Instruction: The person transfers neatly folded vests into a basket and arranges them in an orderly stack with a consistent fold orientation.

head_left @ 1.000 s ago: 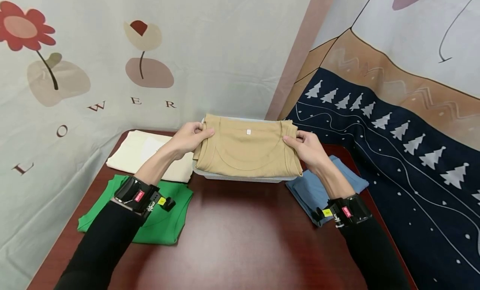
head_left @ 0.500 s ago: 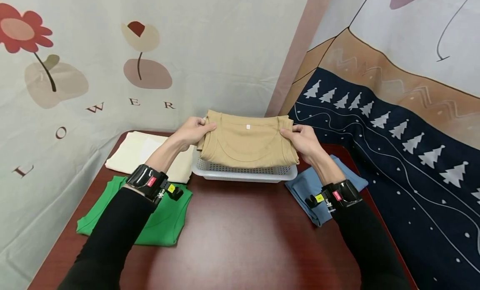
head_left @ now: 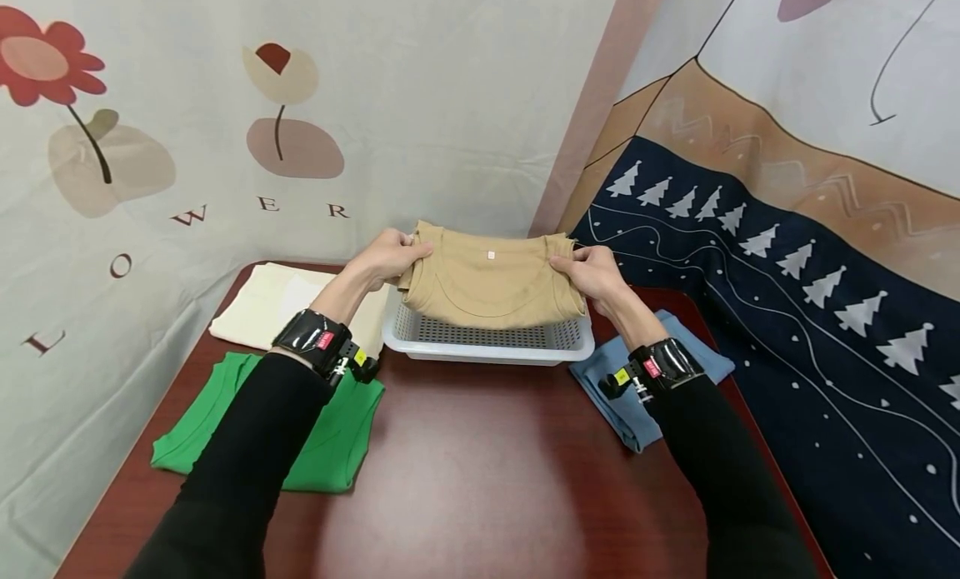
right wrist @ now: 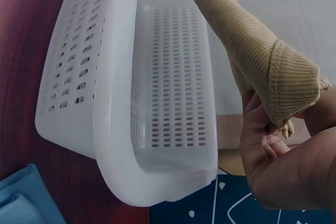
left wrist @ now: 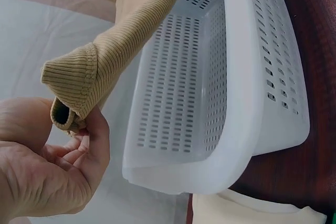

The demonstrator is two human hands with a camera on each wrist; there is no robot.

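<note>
A folded tan shirt (head_left: 491, 283) with a small white neck label hangs over the back part of a white perforated basket (head_left: 487, 351). My left hand (head_left: 386, 256) pinches its left upper corner, thumb on the front. At the opposite corner my right hand (head_left: 592, 272) grips the cloth the same way. In the left wrist view the ribbed tan fabric (left wrist: 123, 35) stands above the basket's rim, with the thumb and fingers closed on its end. The right wrist view shows the other end of the shirt (right wrist: 252, 40) held likewise. The basket's bare holed bottom shows in both wrist views.
On the dark red table (head_left: 465, 479), a folded cream garment (head_left: 255, 300) and a folded green garment (head_left: 330, 437) lie at the left. A folded blue garment (head_left: 630, 396) lies right of the basket. Printed cloth walls (head_left: 450, 104) stand behind the table and at its right.
Both hands have lifted the tan shirt up and back from the basket's front rim, uncovering its inside. The right hand has come slightly inward to the left. The other garments stay put.
</note>
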